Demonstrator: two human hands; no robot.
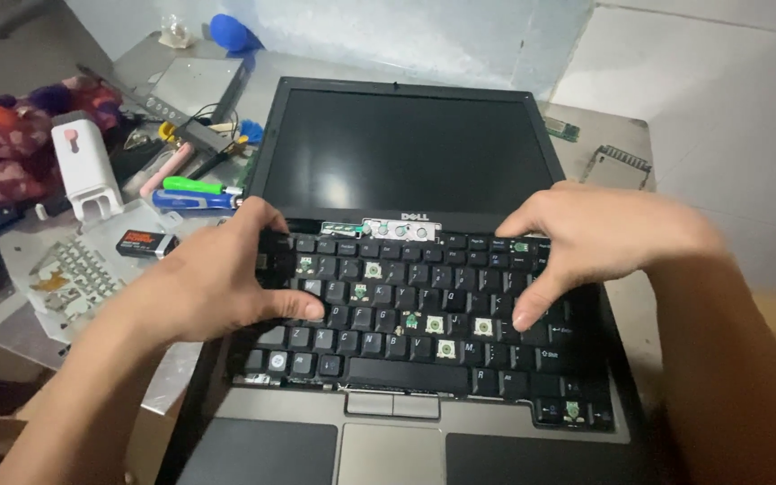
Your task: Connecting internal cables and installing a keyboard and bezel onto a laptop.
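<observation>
Fingers (267, 235) of the left hand (217, 283) curled over the upper left corner of the laptop keyboard (406, 346), thumb stretched flat across the keys toward the middle, gripping that edge. Fingers (518, 224) of the right hand (599, 238) hooked over the upper right edge of the same keyboard, thumb pressed down on a key lower in the block. Both forearms coming in from the bottom corners, wrists bent inward, palms down.

Open laptop (406, 269) on a grey table (617, 296), dark screen (406, 148) upright behind the hands. Keyboard seated slightly askew in the laptop base, several keycaps missing with pale switch spots showing. Touchpad (390, 449) below it, near the bottom edge.

Left of the laptop: a bundled red and purple cloth (11, 135), a flat grey metal box (195, 85), a white plastic stand (87, 171), a green-handled screwdriver (192, 186) just above a blue one (192, 201), a small black battery (145, 242). A blue blower bulb (231, 34) at the far edge.
</observation>
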